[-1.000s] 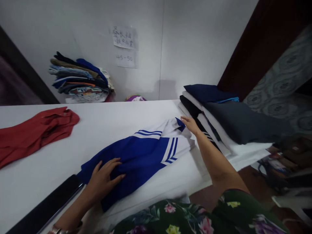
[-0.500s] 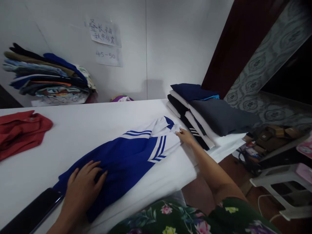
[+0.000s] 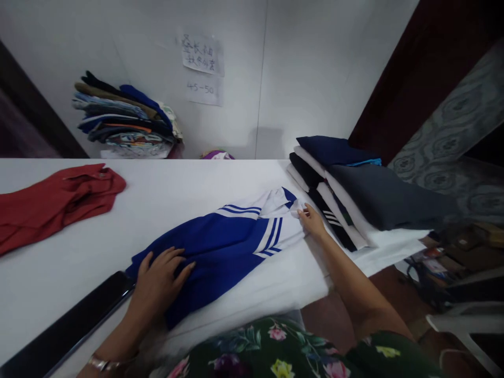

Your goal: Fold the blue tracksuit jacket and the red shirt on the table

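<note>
A blue and white collared shirt [image 3: 220, 236] with striped chest bands lies spread on the white table, its collar toward the right. My left hand [image 3: 161, 275] rests flat on the blue lower part, fingers spread. At the collar end, my right hand [image 3: 313, 220] pinches the white cloth near the shoulder. A long black, glossy object [image 3: 74, 320] lies beside my left forearm, close to the shirt's hem. Whatever is under my left palm is hidden.
A red garment [image 3: 66, 202] lies at the left of the white table [image 3: 165, 184]. Folded clothes [image 3: 122, 115] are stacked at the back left. Another folded pile [image 3: 374, 194] stands to the right of the shirt. Paper signs [image 3: 202, 71] hang on the wall.
The view has turned left, so everything appears farther right and more of the red garment shows. Both hands keep about the same places on the shirt.
</note>
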Tool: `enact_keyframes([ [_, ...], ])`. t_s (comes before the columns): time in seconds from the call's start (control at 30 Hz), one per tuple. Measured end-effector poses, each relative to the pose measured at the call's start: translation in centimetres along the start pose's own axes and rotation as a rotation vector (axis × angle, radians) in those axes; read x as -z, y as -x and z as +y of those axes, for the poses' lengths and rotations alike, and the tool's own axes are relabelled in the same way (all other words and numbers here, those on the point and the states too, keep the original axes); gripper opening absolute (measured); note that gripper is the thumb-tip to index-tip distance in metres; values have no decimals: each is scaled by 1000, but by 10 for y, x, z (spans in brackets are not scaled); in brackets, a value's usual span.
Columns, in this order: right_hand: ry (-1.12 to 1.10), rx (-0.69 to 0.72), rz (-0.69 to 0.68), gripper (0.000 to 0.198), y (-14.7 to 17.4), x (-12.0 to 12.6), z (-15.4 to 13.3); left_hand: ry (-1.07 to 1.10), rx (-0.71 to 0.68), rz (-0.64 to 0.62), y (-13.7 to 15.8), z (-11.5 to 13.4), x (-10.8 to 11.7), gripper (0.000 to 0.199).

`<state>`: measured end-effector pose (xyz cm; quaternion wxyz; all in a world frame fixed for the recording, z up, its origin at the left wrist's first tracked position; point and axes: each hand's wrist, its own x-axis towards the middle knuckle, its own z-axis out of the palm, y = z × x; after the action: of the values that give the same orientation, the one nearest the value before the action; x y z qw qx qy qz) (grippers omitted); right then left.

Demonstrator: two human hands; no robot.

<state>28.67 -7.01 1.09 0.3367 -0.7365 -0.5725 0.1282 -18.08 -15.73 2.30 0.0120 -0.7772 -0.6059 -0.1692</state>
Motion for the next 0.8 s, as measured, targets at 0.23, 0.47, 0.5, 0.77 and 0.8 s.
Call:
enact_keyframes([
  [0.23,56,718,-124,61,65,-9,-70,54,37,-2,1,14,5,38],
  [0.47,83,920,-339,66,90,-52,-157,163,211,206,25,17,23,41],
  [0.5,113,916,-394,66,90,-63,-160,200,251,245,32,17,25,41],
  [0.77,261,866,-592,63,92,-111,-143,939,816,210,87,22,25,54],
  [0.8,261,864,-584,62,92,-110,-142,1058,896,198,87,24,26,55],
])
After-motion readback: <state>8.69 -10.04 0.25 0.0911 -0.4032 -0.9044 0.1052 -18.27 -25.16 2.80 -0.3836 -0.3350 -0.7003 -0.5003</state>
